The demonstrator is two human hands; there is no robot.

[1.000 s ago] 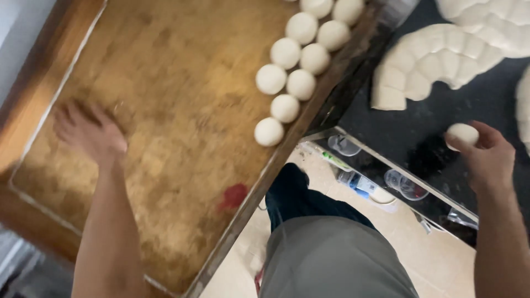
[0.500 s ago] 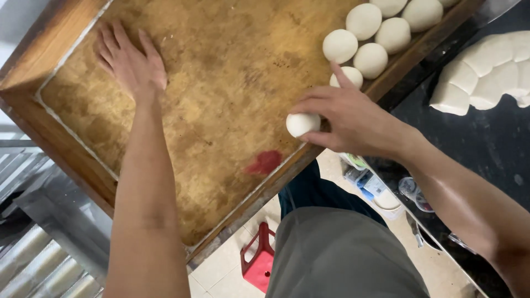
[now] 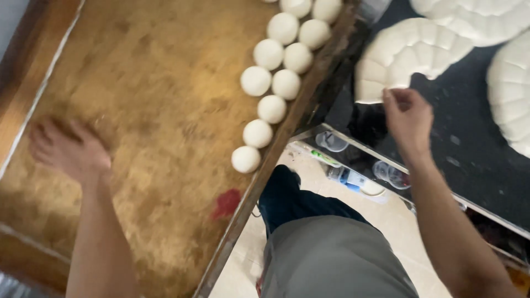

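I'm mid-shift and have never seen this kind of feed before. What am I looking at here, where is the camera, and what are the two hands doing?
There is no machine: the one camera sits on a person's head and looks down at their bare hands and grey-trousered legs. The left hand lies flat, fingers spread, on a big wooden tray with a brown, crumbly-looking lining. It is blurred, and it holds nothing. Along the tray's right edge sit round white dough balls in rows; the nearest one lies just above a red mark. The right hand reaches to a dark counter and touches the end of a curved white strip of scored dough. I cannot tell whether it has pinched a piece. More dough strips lie further right.
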